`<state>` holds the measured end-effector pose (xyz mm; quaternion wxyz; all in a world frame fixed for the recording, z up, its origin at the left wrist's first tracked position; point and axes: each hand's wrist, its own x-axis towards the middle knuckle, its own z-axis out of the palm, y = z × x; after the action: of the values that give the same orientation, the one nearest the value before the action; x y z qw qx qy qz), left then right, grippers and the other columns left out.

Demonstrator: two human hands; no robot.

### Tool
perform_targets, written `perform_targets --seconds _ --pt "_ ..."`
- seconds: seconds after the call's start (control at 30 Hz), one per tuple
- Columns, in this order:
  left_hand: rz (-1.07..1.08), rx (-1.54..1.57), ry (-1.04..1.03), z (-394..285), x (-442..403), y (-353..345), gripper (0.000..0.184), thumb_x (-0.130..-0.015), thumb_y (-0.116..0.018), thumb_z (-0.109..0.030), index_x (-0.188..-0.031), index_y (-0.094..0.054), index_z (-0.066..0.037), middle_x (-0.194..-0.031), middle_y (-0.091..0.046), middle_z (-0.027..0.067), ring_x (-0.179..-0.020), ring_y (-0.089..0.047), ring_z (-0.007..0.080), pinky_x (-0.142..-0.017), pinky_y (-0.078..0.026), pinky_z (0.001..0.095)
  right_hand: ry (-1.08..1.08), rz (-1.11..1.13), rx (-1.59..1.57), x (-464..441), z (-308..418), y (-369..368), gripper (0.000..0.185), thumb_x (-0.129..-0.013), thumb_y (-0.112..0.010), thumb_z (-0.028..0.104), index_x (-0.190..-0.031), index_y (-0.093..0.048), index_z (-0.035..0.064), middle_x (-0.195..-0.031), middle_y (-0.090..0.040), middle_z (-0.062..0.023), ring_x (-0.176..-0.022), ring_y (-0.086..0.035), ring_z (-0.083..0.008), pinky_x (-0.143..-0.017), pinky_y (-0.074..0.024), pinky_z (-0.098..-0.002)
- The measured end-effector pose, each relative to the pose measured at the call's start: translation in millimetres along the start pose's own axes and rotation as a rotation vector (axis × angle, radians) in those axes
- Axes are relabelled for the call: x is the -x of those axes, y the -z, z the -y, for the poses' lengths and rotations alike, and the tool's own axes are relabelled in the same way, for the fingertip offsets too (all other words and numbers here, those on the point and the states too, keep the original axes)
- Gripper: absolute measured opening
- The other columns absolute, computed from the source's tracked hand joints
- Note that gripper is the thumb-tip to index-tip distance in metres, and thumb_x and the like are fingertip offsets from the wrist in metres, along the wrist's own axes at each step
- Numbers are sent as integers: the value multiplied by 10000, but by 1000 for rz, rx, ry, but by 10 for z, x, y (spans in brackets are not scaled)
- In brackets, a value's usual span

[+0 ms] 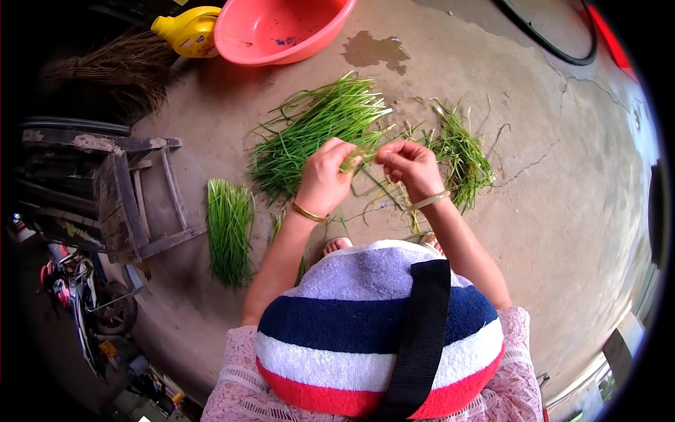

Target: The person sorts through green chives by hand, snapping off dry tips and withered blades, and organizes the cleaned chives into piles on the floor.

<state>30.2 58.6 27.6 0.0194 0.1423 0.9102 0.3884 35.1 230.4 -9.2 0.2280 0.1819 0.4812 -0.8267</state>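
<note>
My left hand (325, 176), a gold bangle at its wrist, is closed around the pale ends of a few green chives (351, 162). Close beside it, my right hand (413, 169) has thumb and forefinger pinched together; whatever lies between them is too small to make out. It wears a pale bangle. Just beyond the left hand a large loose pile of chives (302, 141) lies on the floor. To the right of my right hand is a messy heap of limp, partly yellowed blades (460, 158). Further left sits a neatly aligned bunch of chives (230, 235).
A red plastic basin (281, 35) and a yellow jug (188, 32) stand at the far side, near a twig broom (116, 67). At left is a worn wooden stool (130, 193). A wet patch (376, 50) marks the concrete floor; a black hose (555, 49) curves at upper right.
</note>
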Motion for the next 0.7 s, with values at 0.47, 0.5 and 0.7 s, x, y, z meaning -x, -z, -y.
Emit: perform_targets --seconds 0.47,0.5,0.7 --pt "-737 878 194 412 437 1682 116 -863 -464 -88 -937 -533 -31 -939 -584 115 -535 -370 51 -639 -400 232 170 -217 1555 249 -122 1103 255 -706 -648 288 -654 -620 39 -696 -589 -142 -667 -575 -313 -616 -465 -387" --pt "-752 945 194 414 469 1732 113 -861 -465 -88 -936 -531 -35 -942 -580 108 -537 -367 51 -646 -396 233 172 -214 1555 233 -119 1083 255 -706 -648 288 -654 -620 39 -696 -589 -142 -667 -575 -313 -616 -465 -387" --pt "-809 1058 227 410 513 1776 108 -858 -466 -94 -936 -521 -44 -897 -556 73 -538 -357 59 -655 -381 230 344 -102 1281 -32 -42 683 272 -708 -625 91 -965 -560 33 -998 -553 -148 -871 -553 -304 -753 -452 -367"
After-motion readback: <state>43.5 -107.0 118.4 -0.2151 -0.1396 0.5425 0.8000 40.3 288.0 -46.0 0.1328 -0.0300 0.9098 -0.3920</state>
